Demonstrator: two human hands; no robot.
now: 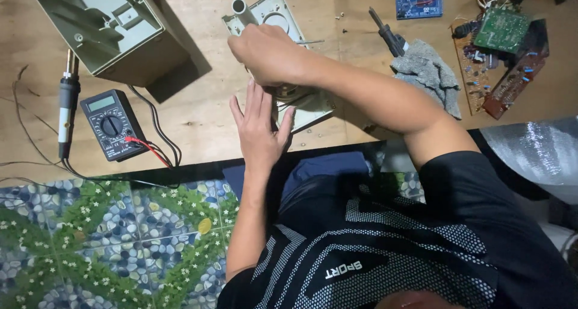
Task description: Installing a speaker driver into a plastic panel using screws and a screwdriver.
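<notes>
The person leans over a wooden counter (pixel 198 104), both hands on a pale grey-green plastic housing panel (pixel 271 14) lying in the middle of it. The left hand (pixel 260 131) lies flat and open, fingers spread, its palm pressing on the near end of the panel. The right hand (pixel 268 53) is curled into a closed grip over the panel's middle; what it pinches is hidden under the knuckles.

Far left stands a larger casing (pixel 108 29) of the same pale plastic, hollow side up. Near it, on the left, a black digital multimeter (pixel 111 125) lies face up with red and black leads trailing to the right, and just left of that a soldering iron (pixel 65 110) lies along the counter. To the right of the panel, a dark-handled screwdriver (pixel 388 35) rests against a crumpled grey rag (pixel 430 74). Farther right lies a cluster of circuit boards: a small blue one (pixel 419 4), a green one (pixel 501 29) and brown ones (pixel 512 83) beneath it.
</notes>
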